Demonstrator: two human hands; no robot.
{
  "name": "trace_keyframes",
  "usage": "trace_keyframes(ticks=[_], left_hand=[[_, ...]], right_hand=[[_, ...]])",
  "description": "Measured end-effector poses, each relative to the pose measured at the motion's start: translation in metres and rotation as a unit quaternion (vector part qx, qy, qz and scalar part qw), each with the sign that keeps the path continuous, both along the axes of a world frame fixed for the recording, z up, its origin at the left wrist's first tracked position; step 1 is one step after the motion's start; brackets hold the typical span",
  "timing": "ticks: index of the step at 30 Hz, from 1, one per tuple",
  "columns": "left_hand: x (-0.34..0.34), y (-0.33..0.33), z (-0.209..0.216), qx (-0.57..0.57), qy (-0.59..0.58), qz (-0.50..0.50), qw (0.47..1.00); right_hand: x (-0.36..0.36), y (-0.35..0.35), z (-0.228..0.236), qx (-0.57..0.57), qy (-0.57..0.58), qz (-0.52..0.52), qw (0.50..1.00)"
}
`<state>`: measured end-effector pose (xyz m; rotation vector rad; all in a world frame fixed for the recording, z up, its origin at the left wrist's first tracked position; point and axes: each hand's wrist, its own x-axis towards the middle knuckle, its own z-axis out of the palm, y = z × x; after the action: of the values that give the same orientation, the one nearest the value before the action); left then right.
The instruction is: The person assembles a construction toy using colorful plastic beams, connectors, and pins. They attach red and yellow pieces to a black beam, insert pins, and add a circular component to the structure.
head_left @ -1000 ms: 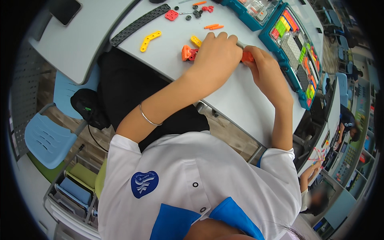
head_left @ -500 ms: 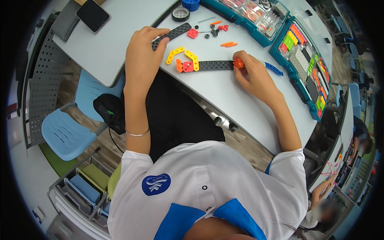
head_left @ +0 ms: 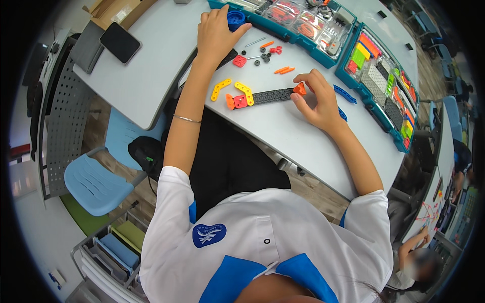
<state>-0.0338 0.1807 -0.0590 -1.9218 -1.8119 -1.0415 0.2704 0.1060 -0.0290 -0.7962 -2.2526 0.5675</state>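
My left hand reaches to the far table edge, fingers and thumb spread around a round blue wheel part. My left forearm partly hides a dark grey perforated strip. My right hand has thumb and index finger around an orange connector at the end of a long black perforated strip. The strip's other end joins a red block, a curved yellow beam and another orange connector. A second curved yellow beam lies separately on the table.
Orange pins, a red square piece and small black wheels lie beyond the assembly. Blue curved strips lie right of my hand. Two teal parts cases border the table; a phone lies at left.
My left hand has left the dark grey strip and moved farther out to the blue wheel part, covering the grey wheel's place. My right hand stays at the orange connector. The view has turned slightly.
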Motion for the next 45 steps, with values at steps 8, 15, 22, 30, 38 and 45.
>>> trace_keyframes(ticks=[8, 15, 22, 30, 38, 45], left_hand=[[0.017, -0.006, 0.023, 0.07, -0.2, -0.084, 0.974], [0.012, -0.006, 0.016, 0.13, -0.306, -0.195, 0.923], [0.008, -0.01, 0.025, 0.232, -0.3, -0.142, 0.914], [-0.003, 0.0, 0.01, 0.235, -0.353, -0.018, 0.906], [0.002, 0.002, -0.008, 0.039, -0.092, -0.078, 0.992], [0.001, -0.002, -0.009, -0.035, -0.131, -0.038, 0.99]], right_hand=[[-0.017, 0.018, 0.032, 0.032, 0.032, -0.059, 0.997], [-0.085, 0.107, 0.016, 0.04, -0.133, 0.031, 0.99], [-0.102, 0.107, -0.006, 0.104, -0.161, 0.025, 0.981], [-0.105, 0.108, -0.016, 0.025, 0.044, 0.006, 0.999], [-0.093, 0.133, -0.021, -0.13, 0.24, -0.023, 0.962], [-0.092, 0.135, -0.027, -0.142, 0.251, -0.024, 0.957]])
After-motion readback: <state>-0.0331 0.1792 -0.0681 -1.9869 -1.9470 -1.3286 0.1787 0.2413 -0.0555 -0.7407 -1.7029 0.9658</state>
